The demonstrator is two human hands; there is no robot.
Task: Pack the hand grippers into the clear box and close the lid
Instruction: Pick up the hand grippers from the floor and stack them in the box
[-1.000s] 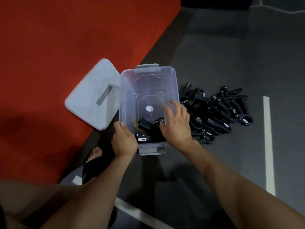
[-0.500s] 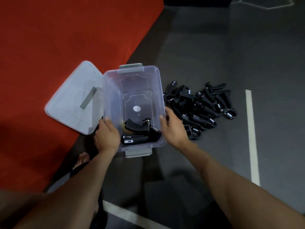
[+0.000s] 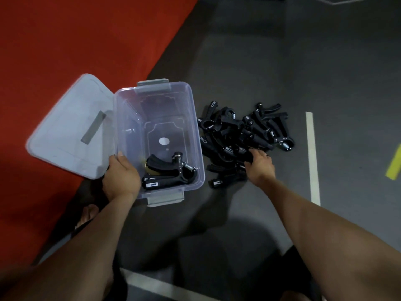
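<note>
The clear box (image 3: 195, 127) stands open on the dark floor, grey latches at its near and far ends. Inside, at the near end, lie a couple of black hand grippers (image 3: 171, 174). My left hand (image 3: 121, 177) grips the box's near left wall, thumb over the rim. To the right of the box is a pile of several black hand grippers (image 3: 243, 131). At the pile's near edge, my right hand (image 3: 259, 165) has its fingers curled round one hand gripper (image 3: 238, 165). The pale lid (image 3: 71, 127) lies flat to the left of the box.
The lid lies partly on a red mat (image 3: 76, 40) that covers the left side. White floor lines (image 3: 312, 157) run right of the pile and in front of me. A yellow tape strip (image 3: 395, 164) is at the far right. My foot (image 3: 86, 216) shows near the box.
My right hand left the box's right wall and moved right onto the pile of hand grippers. My left hand kept hold of the box's left wall. The view shifted slightly.
</note>
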